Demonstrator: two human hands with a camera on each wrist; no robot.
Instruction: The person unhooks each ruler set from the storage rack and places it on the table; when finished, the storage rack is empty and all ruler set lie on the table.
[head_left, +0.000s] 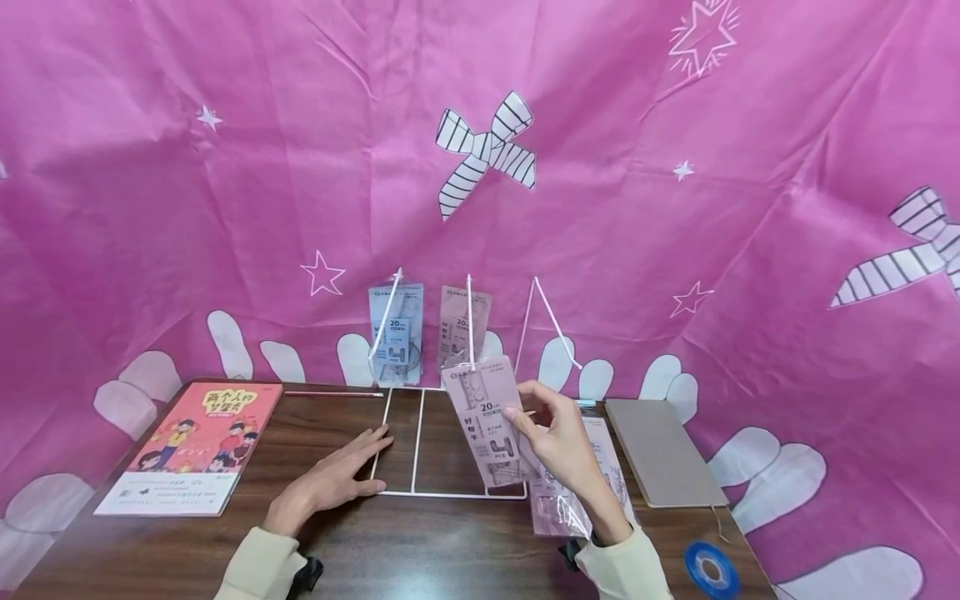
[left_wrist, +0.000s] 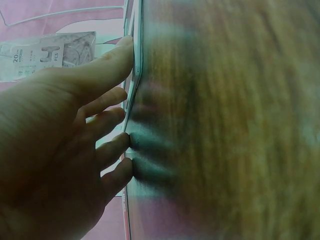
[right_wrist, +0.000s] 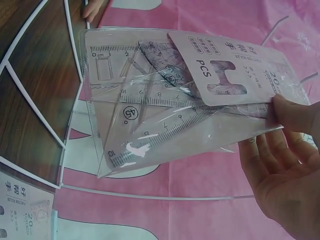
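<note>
A white wire rack (head_left: pixel 417 446) with prongs stands on the table. My left hand (head_left: pixel 337 475) rests at its left base with straight fingers, the fingertips right at the wire in the left wrist view. My right hand (head_left: pixel 558 429) pinches a pink-carded ruler set packet (head_left: pixel 480 429) by its edge, thumb in front. Clear rulers and a set square (right_wrist: pixel 131 112) show through its plastic. The packet's top overlaps the tip of the middle prong (head_left: pixel 471 321). Another pink packet (head_left: pixel 452 333) hangs further back there, and a blue packet (head_left: pixel 408 321) hangs at the left prong.
More pink packets (head_left: pixel 551 517) lie on the table under my right forearm. The right prong (head_left: pixel 555 321) holds nothing. A red book (head_left: pixel 195 442) and a pencil (head_left: pixel 330 393) lie left, a grey notebook (head_left: pixel 663 454) and blue tape roll (head_left: pixel 699 575) right. A pink curtain (head_left: pixel 600 225) hangs behind.
</note>
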